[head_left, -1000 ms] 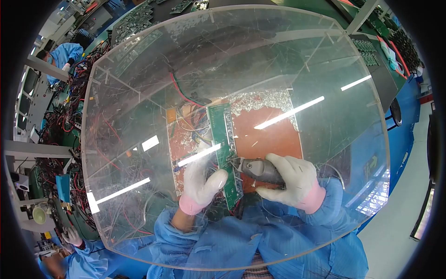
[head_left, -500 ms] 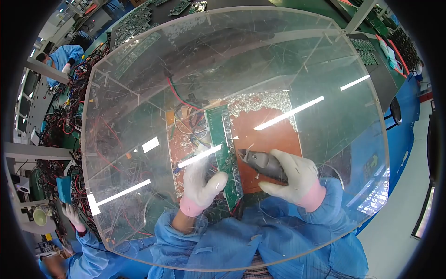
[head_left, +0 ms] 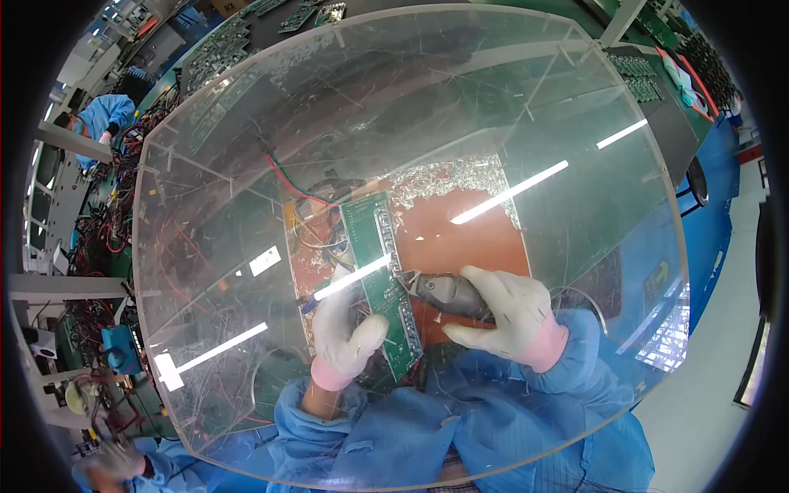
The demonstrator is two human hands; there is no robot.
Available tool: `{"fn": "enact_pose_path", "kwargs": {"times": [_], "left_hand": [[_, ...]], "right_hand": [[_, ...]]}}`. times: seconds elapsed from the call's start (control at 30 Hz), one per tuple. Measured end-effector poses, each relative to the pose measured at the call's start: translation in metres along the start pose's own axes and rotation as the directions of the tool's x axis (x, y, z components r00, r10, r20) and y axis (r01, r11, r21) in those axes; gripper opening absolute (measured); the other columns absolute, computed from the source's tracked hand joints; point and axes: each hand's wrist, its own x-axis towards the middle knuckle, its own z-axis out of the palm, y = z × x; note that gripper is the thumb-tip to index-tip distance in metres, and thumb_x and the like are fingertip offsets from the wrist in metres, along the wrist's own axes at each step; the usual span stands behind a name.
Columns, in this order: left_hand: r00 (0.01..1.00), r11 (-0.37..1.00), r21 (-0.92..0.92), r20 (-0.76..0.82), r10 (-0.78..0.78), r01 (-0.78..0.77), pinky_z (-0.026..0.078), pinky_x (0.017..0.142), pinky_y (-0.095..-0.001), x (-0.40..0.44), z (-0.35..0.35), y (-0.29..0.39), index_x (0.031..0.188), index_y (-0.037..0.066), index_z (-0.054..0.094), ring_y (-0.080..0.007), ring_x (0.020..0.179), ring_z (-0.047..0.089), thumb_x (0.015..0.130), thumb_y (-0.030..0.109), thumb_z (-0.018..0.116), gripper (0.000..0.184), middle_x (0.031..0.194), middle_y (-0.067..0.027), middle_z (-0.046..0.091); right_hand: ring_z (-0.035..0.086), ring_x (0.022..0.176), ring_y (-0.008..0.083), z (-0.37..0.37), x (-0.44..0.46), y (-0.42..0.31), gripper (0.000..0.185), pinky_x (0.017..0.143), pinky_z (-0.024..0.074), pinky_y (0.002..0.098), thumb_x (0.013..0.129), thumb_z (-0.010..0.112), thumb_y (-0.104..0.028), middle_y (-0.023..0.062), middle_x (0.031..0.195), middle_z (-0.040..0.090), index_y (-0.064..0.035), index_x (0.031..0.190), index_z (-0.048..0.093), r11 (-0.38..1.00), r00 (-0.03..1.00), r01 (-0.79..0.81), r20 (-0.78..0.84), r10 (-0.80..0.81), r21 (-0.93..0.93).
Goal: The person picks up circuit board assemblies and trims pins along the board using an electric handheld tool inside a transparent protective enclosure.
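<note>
Under a clear plastic shield, my left hand (head_left: pixel 349 335), in a white glove with a pink cuff, grips a long green circuit board (head_left: pixel 362 234) by its left edge. The board stands slightly tilted, and some of my fingers are hidden behind it and by glare. My right hand (head_left: pixel 519 316), gloved the same way, is wrapped around grey power nippers (head_left: pixel 452 294). Their jaw tips are at the board's right edge, along a row of solder points; I cannot tell whether they touch it. Beneath lies a reddish-brown mat (head_left: pixel 468 238) strewn with silvery clippings.
The scratched clear shield (head_left: pixel 460 90) covers the work area and carries bright reflections. Red and green wires (head_left: pixel 283 177) run behind the board. More circuit boards (head_left: pixel 218 53) lie at the back left. A co-worker (head_left: pixel 107 119) sits at far left; another person's hand (head_left: pixel 122 460) shows lower left.
The nippers have moved left, bringing their tips up to the board's right edge. My left hand and the board have shifted slightly left in view. The lower-left person's hand has moved down.
</note>
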Motion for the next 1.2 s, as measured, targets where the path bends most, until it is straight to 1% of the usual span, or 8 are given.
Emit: {"fn": "enact_pose_path", "kwargs": {"times": [0.17,0.3,0.47,0.67,0.8,0.83,0.97,1.2], "left_hand": [[1.000,0.999,-0.046,-0.008,-0.002,0.001,0.045,0.080,-0.0335,0.001,0.000,-0.002,0.118,-0.002,0.057,-0.0246,0.085,0.057,0.076,0.038,0.068,0.059,0.101,-0.0134,0.064],[1.000,0.999,0.046,0.000,0.004,-0.004,0.045,0.079,-0.0333,0.002,0.001,0.002,0.118,-0.003,0.057,-0.0243,0.084,0.057,0.077,0.038,0.067,0.060,0.100,-0.0134,0.063],[0.998,0.998,0.056,0.049,0.027,-0.029,0.044,0.078,-0.0332,0.004,0.001,0.000,0.120,-0.003,0.056,-0.0245,0.083,0.057,0.077,0.040,0.067,0.061,0.100,-0.0138,0.063],[0.996,0.995,0.046,0.033,0.086,-0.087,0.044,0.078,-0.0332,0.006,0.005,0.000,0.122,-0.003,0.054,-0.0246,0.083,0.057,0.078,0.042,0.066,0.064,0.100,-0.0140,0.063],[0.986,0.986,0.126,0.133,0.096,-0.113,0.044,0.078,-0.0339,0.003,-0.001,-0.011,0.124,-0.003,0.053,-0.0257,0.084,0.057,0.078,0.045,0.066,0.067,0.102,-0.0146,0.063],[0.987,0.985,0.128,0.132,0.098,-0.114,0.044,0.078,-0.0339,0.002,-0.001,-0.010,0.124,-0.003,0.053,-0.0257,0.084,0.057,0.078,0.045,0.066,0.067,0.102,-0.0146,0.063],[0.997,0.991,0.121,0.045,0.061,-0.066,0.044,0.080,-0.0348,0.002,0.002,-0.002,0.125,-0.002,0.053,-0.0275,0.085,0.057,0.078,0.046,0.066,0.068,0.103,-0.0155,0.063],[0.996,0.990,0.116,0.039,0.082,-0.086,0.044,0.080,-0.0355,0.003,0.003,-0.002,0.124,-0.003,0.053,-0.0285,0.086,0.057,0.078,0.047,0.066,0.069,0.103,-0.0162,0.062]], "right_hand": [[0.058,0.059,0.0228,0.004,0.000,0.005,0.058,0.056,0.0465,0.0294,0.059,0.081,-0.024,0.0098,0.078,0.064,-0.0005,0.107,0.060,1.000,1.000,0.018,-0.014,-0.017,0.024],[0.057,0.058,0.0225,0.002,-0.001,0.004,0.056,0.055,0.0457,0.0295,0.060,0.081,-0.024,0.0092,0.077,0.064,-0.0014,0.107,0.060,0.999,0.999,0.014,-0.035,-0.012,0.043],[0.057,0.057,0.0225,0.000,0.001,0.000,0.056,0.054,0.0452,0.0292,0.060,0.081,-0.024,0.0087,0.075,0.063,-0.0016,0.107,0.060,1.000,1.000,0.014,-0.018,-0.013,0.018],[0.056,0.056,0.0222,0.001,0.001,-0.001,0.056,0.054,0.0451,0.0289,0.061,0.081,-0.023,0.0081,0.075,0.063,-0.0018,0.108,0.060,1.000,0.999,0.018,-0.036,-0.019,-0.020],[0.057,0.057,0.0220,0.003,0.000,0.002,0.056,0.054,0.0453,0.0285,0.060,0.081,-0.023,0.0080,0.075,0.063,-0.0018,0.108,0.060,1.000,1.000,0.012,-0.028,-0.013,-0.015],[0.057,0.057,0.0220,0.003,0.000,0.002,0.056,0.054,0.0453,0.0285,0.060,0.081,-0.023,0.0080,0.075,0.063,-0.0018,0.108,0.060,1.000,0.999,0.015,-0.029,-0.015,-0.014],[0.057,0.057,0.0214,0.002,-0.003,0.004,0.056,0.055,0.0454,0.0283,0.060,0.081,-0.023,0.0079,0.076,0.063,-0.0024,0.108,0.060,0.999,0.998,-0.012,-0.058,0.014,0.038],[0.058,0.058,0.0216,-0.001,-0.001,0.002,0.058,0.055,0.0456,0.0283,0.059,0.081,-0.024,0.0081,0.076,0.063,-0.0023,0.108,0.060,1.000,0.999,-0.022,-0.027,0.022,-0.004]]}}
